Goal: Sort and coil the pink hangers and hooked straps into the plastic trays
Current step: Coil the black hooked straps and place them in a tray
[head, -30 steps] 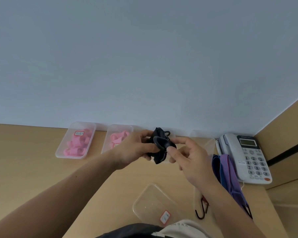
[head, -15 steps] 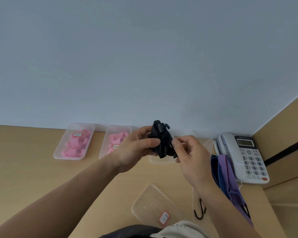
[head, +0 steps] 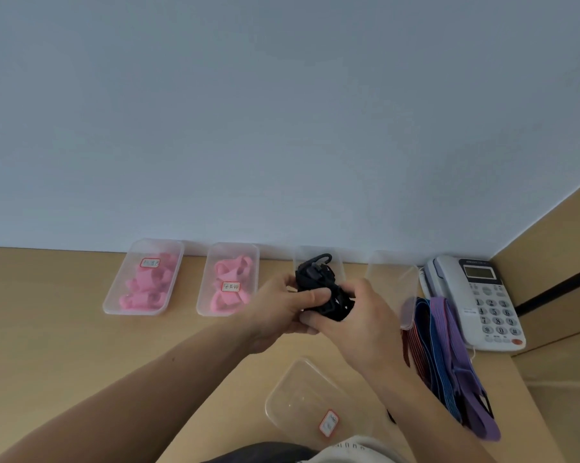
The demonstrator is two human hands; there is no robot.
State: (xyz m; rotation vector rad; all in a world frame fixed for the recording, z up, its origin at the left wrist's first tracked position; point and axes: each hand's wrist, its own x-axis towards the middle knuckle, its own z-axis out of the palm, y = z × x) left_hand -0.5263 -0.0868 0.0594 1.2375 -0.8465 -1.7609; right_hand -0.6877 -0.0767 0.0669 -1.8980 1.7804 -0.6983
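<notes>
Strap (head: 319,286), black and wound into a tight bundle with a hook (head: 324,257) poking out on top, is raised in front of the third tray (head: 341,262) at the back of the worktop (head: 65,329). The left hand (head: 277,310) and right hand (head: 360,327) both clasp it. Probably light, soft and springy, so squeeze across the coils or it may unwind.

On my feed a white telephone (head: 479,302) sits at the far right of the light wooden desk (head: 48,329), with its handset (head: 444,279) on the left, a grey display (head: 479,271) on top and a red button (head: 516,341) at the near corner. A pale blue-grey wall (head: 282,111) rises behind, and a wooden side panel (head: 556,228) with a black strip (head: 556,289) stands to the right
</notes>
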